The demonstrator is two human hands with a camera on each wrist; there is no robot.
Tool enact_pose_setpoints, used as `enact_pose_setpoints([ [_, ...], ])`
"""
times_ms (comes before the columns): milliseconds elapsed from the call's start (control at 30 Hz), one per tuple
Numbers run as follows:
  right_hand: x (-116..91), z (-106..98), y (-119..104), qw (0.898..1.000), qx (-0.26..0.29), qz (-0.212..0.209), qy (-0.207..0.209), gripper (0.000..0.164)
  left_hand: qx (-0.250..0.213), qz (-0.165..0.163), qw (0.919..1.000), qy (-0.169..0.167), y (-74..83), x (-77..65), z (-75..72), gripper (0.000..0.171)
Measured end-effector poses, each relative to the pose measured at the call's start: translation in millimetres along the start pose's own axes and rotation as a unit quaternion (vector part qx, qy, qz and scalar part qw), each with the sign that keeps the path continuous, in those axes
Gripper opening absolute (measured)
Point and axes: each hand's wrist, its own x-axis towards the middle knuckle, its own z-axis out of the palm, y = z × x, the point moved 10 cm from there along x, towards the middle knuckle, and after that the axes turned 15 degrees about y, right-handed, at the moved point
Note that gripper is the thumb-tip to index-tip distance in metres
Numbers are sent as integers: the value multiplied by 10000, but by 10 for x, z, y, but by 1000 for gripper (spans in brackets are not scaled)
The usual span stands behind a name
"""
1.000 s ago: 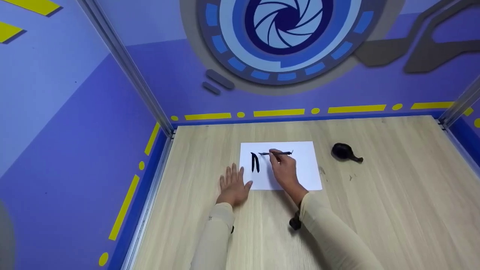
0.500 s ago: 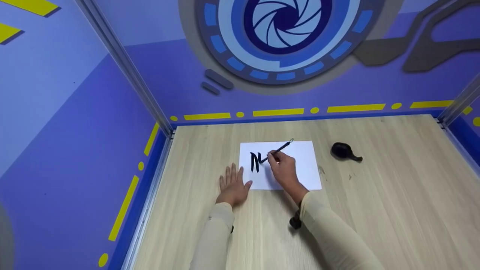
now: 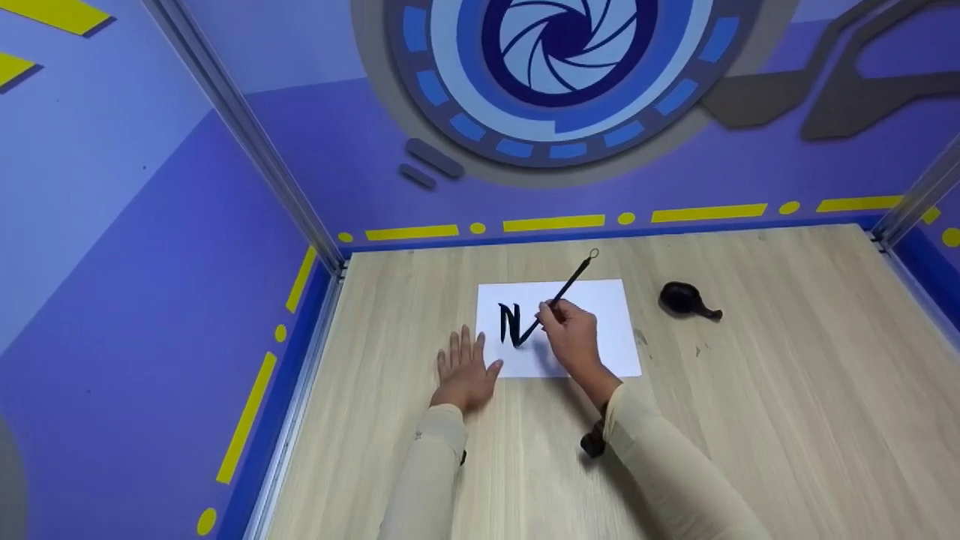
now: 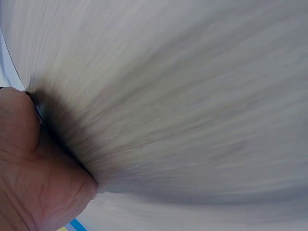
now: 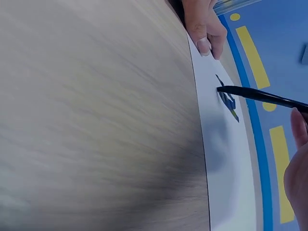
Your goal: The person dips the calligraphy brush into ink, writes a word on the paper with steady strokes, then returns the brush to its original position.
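A black writing brush (image 3: 574, 281) with a small loop at its top end is pinched in the fingers of my right hand (image 3: 574, 337). Its dark tip touches the white paper (image 3: 611, 330) at the foot of the black ink strokes (image 3: 510, 324), as the right wrist view also shows for the brush (image 5: 260, 96). My left hand (image 3: 465, 376) lies flat with its fingers spread and its thumb on the lower left corner of the sheet. In the left wrist view only the heel of the left hand (image 4: 41, 178) appears, against the table.
A small black ladle-shaped dish (image 3: 684, 298) with a short handle sits right of the paper on the wooden table (image 3: 765, 390). Faint dark smudges mark the wood near it. Blue and purple panels (image 3: 187, 247) stand at the back and sides.
The brush tip has moved down the paper, drawing a slanting stroke beside the two earlier ones. The brush has swung from nearly level to steeply tilted. My left hand stays in place.
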Motion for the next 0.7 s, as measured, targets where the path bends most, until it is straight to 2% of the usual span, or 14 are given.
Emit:
enact_pose_setpoints([
  [233, 69, -129, -1, 9981, 436, 224, 369, 20, -279, 20, 9996, 1, -49, 58, 94, 74],
  [367, 85, -175, 29, 9973, 488, 286, 460, 20, -243, 21, 9997, 16, -87, 101, 151, 75],
  [700, 80, -266, 81, 9971, 427, 354, 525, 18, -172, -31, 9998, 12, -39, 63, 96, 73],
])
